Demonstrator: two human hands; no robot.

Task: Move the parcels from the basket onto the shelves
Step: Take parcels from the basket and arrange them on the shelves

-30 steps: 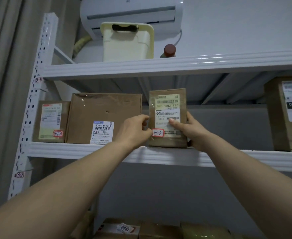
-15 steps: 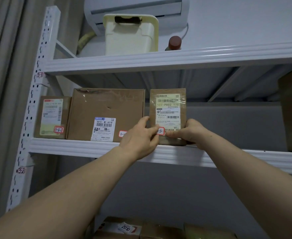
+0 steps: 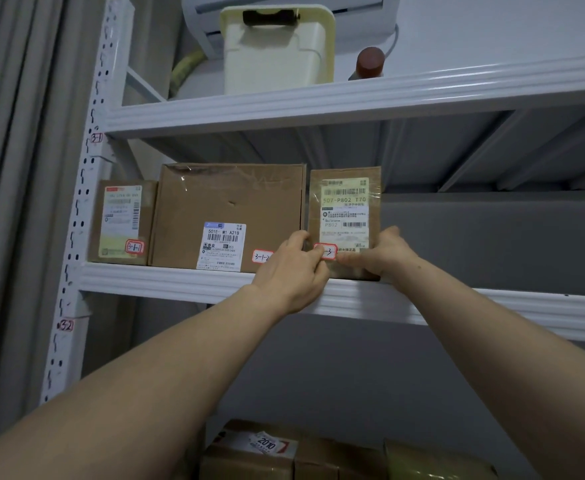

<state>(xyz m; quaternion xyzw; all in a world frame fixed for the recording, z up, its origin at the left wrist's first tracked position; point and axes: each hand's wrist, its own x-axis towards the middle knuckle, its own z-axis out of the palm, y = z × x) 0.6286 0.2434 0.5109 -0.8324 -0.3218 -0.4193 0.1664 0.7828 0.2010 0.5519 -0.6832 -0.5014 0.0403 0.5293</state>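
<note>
Parcel [image 3: 344, 216] upright on shelf [image 3: 163, 277], right of large box [image 3: 228, 202], label outward presumably for reading; left hand [image 3: 293, 271] and right hand [image 3: 388, 254] pinching lower corners, steadying

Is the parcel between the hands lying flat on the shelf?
No: the parcel stands upright on the shelf, with the left hand and right hand at its bottom.
</note>
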